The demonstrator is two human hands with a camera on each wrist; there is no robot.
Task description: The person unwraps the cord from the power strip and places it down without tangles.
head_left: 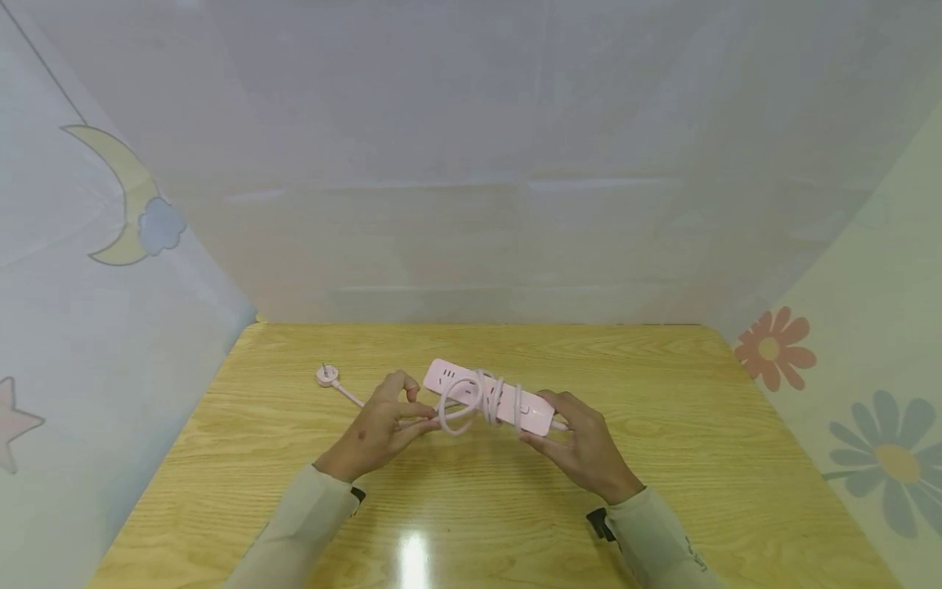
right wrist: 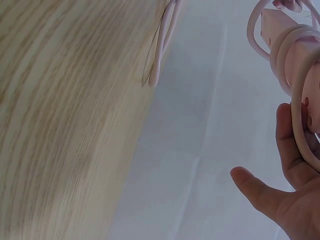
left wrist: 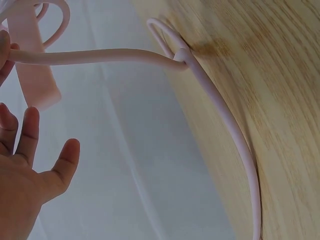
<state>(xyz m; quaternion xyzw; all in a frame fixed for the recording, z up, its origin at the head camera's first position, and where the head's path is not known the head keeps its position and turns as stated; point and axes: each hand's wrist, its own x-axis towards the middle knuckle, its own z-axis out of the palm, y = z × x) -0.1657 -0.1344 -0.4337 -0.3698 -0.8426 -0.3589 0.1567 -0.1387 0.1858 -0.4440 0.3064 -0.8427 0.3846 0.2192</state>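
A pink power strip (head_left: 534,414) is held above the table, its far left end tilted upward in the head view. Several turns of its pale pink cord (head_left: 482,399) are wrapped around the body, with a loose loop near the left end. My right hand (head_left: 586,448) grips the strip's right end, where the cord comes out. With thumb and fingertips my left hand (head_left: 374,431) pinches the cord (left wrist: 100,56) beside the loop. From there the cord runs down to the table, where it crosses itself in a narrow bend. The plug (head_left: 327,375) lies left of my left hand, prongs up.
The wooden table (head_left: 662,376) spreads under both hands, with its far edge against a pale cloth backdrop (head_left: 471,245). Cloth sides printed with a moon (head_left: 125,196) and flowers (head_left: 898,464) stand to the left and right.
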